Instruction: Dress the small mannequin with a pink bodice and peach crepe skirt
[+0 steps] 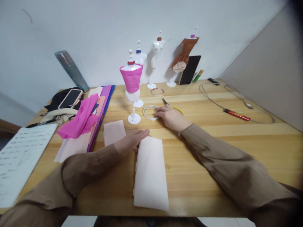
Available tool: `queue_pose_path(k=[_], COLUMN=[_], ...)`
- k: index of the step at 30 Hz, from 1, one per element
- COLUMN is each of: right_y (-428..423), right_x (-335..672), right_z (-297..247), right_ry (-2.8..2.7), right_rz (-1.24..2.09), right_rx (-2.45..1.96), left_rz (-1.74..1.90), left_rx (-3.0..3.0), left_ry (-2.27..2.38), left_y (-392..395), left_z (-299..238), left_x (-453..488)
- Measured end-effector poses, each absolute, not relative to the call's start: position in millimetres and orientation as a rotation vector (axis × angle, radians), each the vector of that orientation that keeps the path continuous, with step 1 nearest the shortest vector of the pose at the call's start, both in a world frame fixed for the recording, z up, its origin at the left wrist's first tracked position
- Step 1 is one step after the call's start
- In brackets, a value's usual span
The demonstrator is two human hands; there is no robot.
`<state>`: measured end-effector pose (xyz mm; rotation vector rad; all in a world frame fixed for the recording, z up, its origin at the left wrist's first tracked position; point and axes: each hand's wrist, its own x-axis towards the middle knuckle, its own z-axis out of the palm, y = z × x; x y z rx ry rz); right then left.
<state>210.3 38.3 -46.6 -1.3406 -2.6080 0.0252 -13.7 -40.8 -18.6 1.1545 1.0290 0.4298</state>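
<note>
1. Two hands work over a wooden tabletop (213, 142), seen from the head camera.
2. Left hand (132, 141) lies flat with its grip apart, fingers pressing the far end of a pale pink paper strip (151, 173). The strip lies lengthwise at the near middle of the tabletop.
3. Right hand (171, 117) rests its fingertips on a white tape ring (147, 111), just beside the base of a pink-wrapped mannequin (132, 80). Whether its grip pinches the ring cannot be told.
4. The strip looks light, soft and easily creased or torn, so it is best lifted gently by an edge. The ring looks light and stiff, so it is best taken by its rim.
5. Counted: four mannequins, two tape rings including a second ring (157, 91), two pale pink pieces including a shorter piece (114, 131), two phones, one pair of scissors (165, 101), one stack of coloured sheets (100, 108).
</note>
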Motion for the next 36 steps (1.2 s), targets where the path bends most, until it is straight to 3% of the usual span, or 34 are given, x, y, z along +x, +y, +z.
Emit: queue_pose_path(k=[7, 16, 28, 32, 36], right_y=[29.7, -18.7, -34.1, -33.8, -28.2], right_x=[199.7, 185.7, 174.4, 178.7, 183.8], right_z=[-31.3, 30.7, 37.0, 42.3, 44.0], right_ry=[-2.564, -2.564, -2.615, -2.497, -2.214], right_rz=[0.106, 0.413, 0.337, 0.650, 1.362], right_rx=[-1.258, -1.028, -0.899, -1.031, -1.034], left_rz=[0.453, 1.213, 1.091, 1.119, 1.132], left_rx=[1.910, 1.879, 2.057, 2.058, 2.117], left_ry=[1.146, 1.220, 0.994, 0.876, 0.708], left_y=[-41.3, -41.6, -42.0, -42.7, -42.6], left_z=[-29.2, -14.1, 1.4, 6.2, 11.7], left_x=[-10.9, -17.5, -14.2, -17.6, -23.2])
